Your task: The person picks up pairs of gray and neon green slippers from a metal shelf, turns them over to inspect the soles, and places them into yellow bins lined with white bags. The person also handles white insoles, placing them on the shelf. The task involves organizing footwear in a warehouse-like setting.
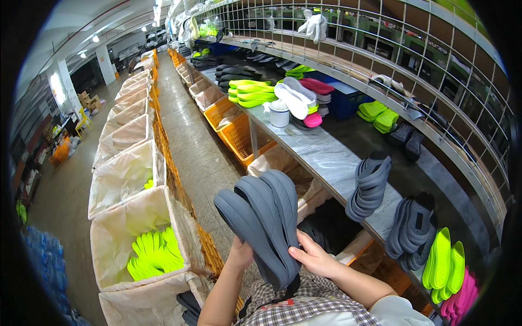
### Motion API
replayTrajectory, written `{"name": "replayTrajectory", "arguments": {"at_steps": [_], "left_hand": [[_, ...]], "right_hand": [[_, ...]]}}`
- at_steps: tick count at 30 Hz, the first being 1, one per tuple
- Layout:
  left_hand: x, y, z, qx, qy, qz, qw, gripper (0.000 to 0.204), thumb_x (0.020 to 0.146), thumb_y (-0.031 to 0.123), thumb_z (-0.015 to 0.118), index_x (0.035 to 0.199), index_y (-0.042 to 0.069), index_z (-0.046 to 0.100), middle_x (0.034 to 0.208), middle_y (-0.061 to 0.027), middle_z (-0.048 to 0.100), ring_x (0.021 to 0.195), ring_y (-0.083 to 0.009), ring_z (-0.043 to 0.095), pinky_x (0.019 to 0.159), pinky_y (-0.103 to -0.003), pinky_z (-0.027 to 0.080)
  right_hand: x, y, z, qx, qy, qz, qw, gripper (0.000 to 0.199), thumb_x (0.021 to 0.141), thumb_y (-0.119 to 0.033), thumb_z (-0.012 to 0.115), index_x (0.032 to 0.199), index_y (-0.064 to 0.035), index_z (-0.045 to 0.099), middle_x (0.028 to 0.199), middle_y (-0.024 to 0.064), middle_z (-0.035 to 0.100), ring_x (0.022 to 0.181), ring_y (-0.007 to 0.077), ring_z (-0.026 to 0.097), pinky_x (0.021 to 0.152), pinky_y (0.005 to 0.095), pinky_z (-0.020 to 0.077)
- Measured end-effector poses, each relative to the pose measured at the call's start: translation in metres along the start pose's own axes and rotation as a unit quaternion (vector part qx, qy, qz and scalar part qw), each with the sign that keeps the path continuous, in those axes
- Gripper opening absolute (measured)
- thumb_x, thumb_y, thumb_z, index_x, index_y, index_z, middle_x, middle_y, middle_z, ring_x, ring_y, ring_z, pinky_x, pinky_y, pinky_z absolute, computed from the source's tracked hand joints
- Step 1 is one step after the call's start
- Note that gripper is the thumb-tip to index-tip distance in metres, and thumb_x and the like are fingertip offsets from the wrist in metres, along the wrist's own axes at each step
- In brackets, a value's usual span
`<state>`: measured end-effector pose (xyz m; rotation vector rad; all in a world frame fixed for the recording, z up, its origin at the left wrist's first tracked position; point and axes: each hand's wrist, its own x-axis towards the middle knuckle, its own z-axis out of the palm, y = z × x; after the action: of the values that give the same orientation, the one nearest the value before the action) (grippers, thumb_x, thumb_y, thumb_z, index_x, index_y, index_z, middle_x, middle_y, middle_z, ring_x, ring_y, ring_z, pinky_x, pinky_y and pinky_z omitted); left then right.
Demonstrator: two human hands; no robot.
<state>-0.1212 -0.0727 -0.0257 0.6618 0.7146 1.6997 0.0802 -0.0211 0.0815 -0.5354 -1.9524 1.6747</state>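
A bundle of dark grey shoe soles is held upright in front of my body, fanned side by side with the rounded ends up. My left hand grips the bundle low on its left side; most of its fingers are hidden behind the soles. On the right side my right hand is closed around the lower part, with its thumb along the edge. To the right, on the grey bench, stand a stack of similar grey soles and a second grey stack nearer to me.
Neon yellow soles and pink soles stand at the bench's near right end. Farther along are yellow soles, a white cup and white soles. Cloth-lined bins line the left; wire mesh runs above the bench.
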Motion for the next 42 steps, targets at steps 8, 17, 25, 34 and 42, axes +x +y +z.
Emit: {"name": "replayTrajectory", "arguments": {"at_steps": [8, 17, 25, 34, 42], "left_hand": [[0.002, 0.001, 0.013, 0.099, 0.006, 0.034, 0.995, 0.047, 0.093, 0.012, 0.049, 0.138, 0.007, 0.033, 0.135, -0.0077, 0.043, 0.122, -0.0227, 0.043, 0.102, -0.037, 0.035], [-0.009, 0.035, 0.077, -0.216, 0.02, -0.125, 0.968, 0.042, 0.094, 0.024, 0.047, 0.129, 0.001, 0.044, 0.12, -0.0131, 0.055, 0.104, -0.0213, 0.058, 0.087, -0.032, 0.051], [-0.015, 0.015, 0.066, -0.212, 0.049, -0.22, 0.951, 0.04, 0.095, 0.025, 0.044, 0.12, -0.006, 0.049, 0.111, -0.0186, 0.06, 0.091, -0.0259, 0.065, 0.074, -0.036, 0.058], [-0.015, 0.0, 0.073, -0.165, 0.036, -0.233, 0.958, 0.038, 0.094, 0.024, 0.046, 0.118, -0.005, 0.05, 0.111, -0.0169, 0.06, 0.091, -0.0244, 0.064, 0.076, -0.036, 0.057], [-0.014, -0.018, 0.082, -0.217, 0.035, -0.24, 0.946, 0.04, 0.092, 0.028, 0.049, 0.119, -0.001, 0.051, 0.111, -0.0152, 0.06, 0.096, -0.0258, 0.062, 0.08, -0.037, 0.055]], "right_hand": [[-0.004, 0.008, -0.013, -0.142, 0.013, -0.06, 0.988, 0.08, 0.077, -0.018, 0.07, 0.14, 0.0023, 0.024, 0.136, 0.0202, 0.036, 0.123, 0.0289, 0.039, 0.103, 0.0387, 0.0308], [0.007, 0.035, -0.045, 0.065, 0.015, -0.042, 0.997, 0.037, 0.085, -0.001, 0.05, 0.121, -0.0048, 0.051, 0.136, 0.0119, 0.045, 0.122, 0.0216, 0.043, 0.1, 0.0343, 0.0337], [-0.027, 0.033, -0.015, 0.274, 0.046, 0.082, 0.957, 0.057, 0.087, -0.015, 0.059, 0.134, 0.0, 0.031, 0.138, 0.0135, 0.034, 0.128, 0.0213, 0.033, 0.106, 0.0335, 0.0253], [-0.051, 0.036, -0.014, 0.257, 0.081, 0.071, 0.961, 0.064, 0.085, -0.012, 0.061, 0.139, -0.0024, 0.029, 0.142, 0.0143, 0.031, 0.135, 0.0242, 0.024, 0.109, 0.0348, 0.0202], [-0.068, 0.039, -0.016, 0.23, 0.125, 0.04, 0.964, 0.062, 0.084, -0.013, 0.061, 0.138, -0.002, 0.032, 0.141, 0.0121, 0.033, 0.133, 0.023, 0.028, 0.109, 0.0352, 0.0206]]}}
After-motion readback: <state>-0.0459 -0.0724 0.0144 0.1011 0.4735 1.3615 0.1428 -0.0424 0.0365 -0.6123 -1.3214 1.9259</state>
